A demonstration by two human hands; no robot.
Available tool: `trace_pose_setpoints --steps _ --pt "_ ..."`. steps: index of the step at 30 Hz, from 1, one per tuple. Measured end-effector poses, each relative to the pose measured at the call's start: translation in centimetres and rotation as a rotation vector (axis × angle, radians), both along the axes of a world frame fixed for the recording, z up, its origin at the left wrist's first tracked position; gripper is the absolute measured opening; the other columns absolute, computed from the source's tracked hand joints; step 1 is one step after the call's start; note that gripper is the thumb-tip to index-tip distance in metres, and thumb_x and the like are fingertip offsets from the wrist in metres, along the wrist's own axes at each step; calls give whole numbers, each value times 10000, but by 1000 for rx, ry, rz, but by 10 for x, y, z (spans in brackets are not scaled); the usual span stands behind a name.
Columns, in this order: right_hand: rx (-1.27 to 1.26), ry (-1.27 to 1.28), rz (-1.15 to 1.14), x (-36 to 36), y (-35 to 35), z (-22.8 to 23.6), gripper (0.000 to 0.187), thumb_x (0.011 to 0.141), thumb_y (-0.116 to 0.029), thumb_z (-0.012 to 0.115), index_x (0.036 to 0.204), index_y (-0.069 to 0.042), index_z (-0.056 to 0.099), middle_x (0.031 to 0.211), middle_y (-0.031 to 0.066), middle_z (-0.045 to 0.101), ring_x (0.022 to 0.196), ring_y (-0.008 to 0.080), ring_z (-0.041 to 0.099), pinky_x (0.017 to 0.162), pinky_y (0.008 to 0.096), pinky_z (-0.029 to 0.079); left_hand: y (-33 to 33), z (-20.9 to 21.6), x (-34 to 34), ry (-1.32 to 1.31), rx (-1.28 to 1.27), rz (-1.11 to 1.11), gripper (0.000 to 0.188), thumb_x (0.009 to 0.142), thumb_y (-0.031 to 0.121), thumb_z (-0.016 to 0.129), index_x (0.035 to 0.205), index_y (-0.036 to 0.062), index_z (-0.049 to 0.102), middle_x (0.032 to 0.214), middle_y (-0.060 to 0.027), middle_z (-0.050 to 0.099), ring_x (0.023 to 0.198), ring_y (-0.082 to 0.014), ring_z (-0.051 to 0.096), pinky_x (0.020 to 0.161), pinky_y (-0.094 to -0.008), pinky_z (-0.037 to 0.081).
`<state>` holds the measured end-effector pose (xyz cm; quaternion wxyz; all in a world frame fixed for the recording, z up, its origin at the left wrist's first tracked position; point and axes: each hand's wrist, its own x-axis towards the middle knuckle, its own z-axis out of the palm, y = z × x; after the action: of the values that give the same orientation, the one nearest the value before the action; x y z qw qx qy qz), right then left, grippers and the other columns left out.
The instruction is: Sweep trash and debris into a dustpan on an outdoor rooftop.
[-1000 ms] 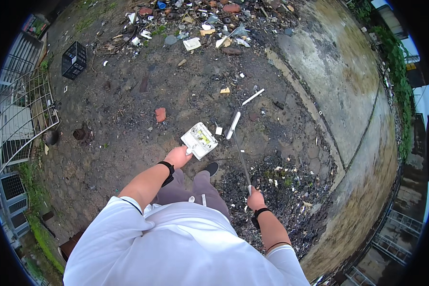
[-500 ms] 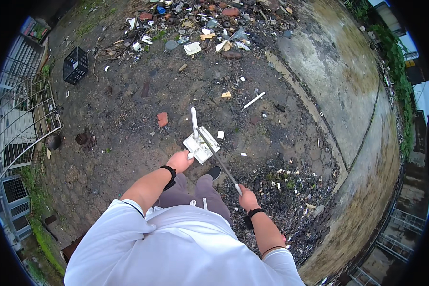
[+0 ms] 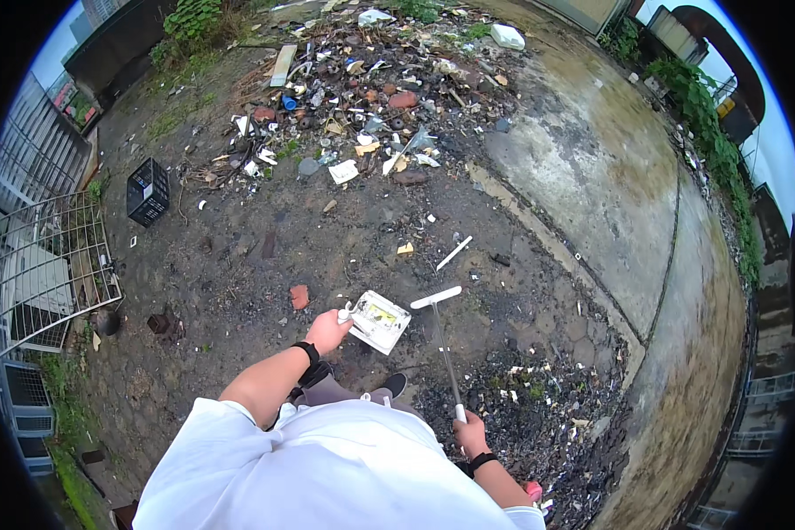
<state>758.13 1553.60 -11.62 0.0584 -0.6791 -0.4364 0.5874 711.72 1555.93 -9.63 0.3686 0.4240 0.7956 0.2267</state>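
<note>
My left hand is closed round the white handle of a dustpan. Its shallow white tray is held ahead of my feet, with dark crumbs and a yellow patch showing inside. In my right hand is the white grip of a long-handled broom, whose grey pole slants forward. The broom's narrow white head is just right of the dustpan, apart from it. Whether the head touches the ground, I cannot tell.
A big rubbish heap spreads across the far ground. At left are a black crate and a bent metal grille. A red brick piece and a white strip lie ahead. Dark debris covers the near right, beside a concrete slab.
The broom head has swung from over the dustpan to its right side. My left hand has turned the dustpan, so its tray shows more fully. The view has tilted up towards the heap.
</note>
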Motion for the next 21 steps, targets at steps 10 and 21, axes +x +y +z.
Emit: trace_pose_setpoints --steps 10,21 --pt "-665 738 -757 -57 88 39 185 968 -180 562 818 -139 462 622 -73 450 477 30 448 406 196 350 83 94 -30 -556 250 417 182 920 210 621 975 37 602 691 30 555 532 -55 488 460 -266 388" --pt "-490 934 -735 -315 306 103 57 927 -66 523 960 -20 517 873 105 650 774 201 669 654 296 560 200 193 -137 -1112 527 390 115 969 170 578 931 83 513 599 39 426 446 -67 380 417 -256 335"
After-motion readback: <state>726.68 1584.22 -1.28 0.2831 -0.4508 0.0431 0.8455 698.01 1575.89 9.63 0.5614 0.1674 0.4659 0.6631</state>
